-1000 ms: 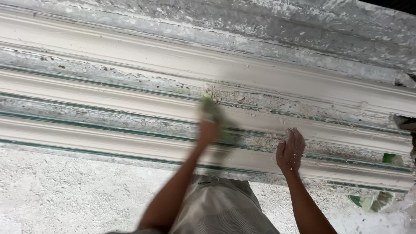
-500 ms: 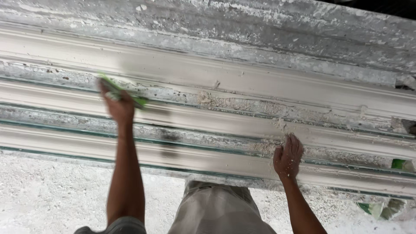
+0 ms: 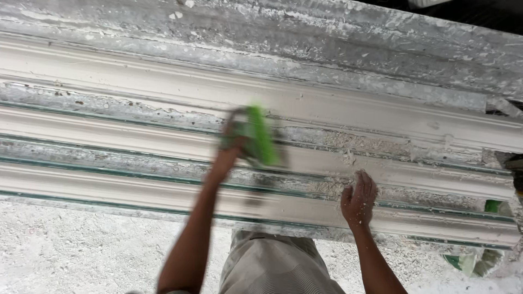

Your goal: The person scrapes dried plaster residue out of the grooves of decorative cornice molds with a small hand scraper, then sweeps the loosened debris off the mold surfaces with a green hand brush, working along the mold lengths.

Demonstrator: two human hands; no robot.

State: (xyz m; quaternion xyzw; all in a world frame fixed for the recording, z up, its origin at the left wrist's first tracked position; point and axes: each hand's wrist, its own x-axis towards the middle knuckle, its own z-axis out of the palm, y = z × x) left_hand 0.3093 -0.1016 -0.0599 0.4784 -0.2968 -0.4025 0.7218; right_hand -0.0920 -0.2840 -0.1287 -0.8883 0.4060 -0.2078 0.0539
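Note:
My left hand (image 3: 231,142) grips a green tool (image 3: 260,135), blurred by motion, and holds it against the middle white plaster moulding strip (image 3: 136,142). Three long white moulding strips lie side by side across a plaster-spattered workbench (image 3: 305,32). My right hand (image 3: 358,199) rests flat, fingers spread, on the nearest moulding strip (image 3: 109,188), to the right of the tool. Both forearms reach up from the bottom of the view, dusted with white plaster.
Crumbs of plaster (image 3: 321,188) lie between the strips near my right hand. A small green object (image 3: 493,206) sits at the right end of the strips. The floor (image 3: 71,250) below is covered with white debris. Another green item (image 3: 463,262) lies at lower right.
My left hand with the green tool swept left along the mouldings, then back to the right near the middle. My right hand stayed pressed on the near strip.

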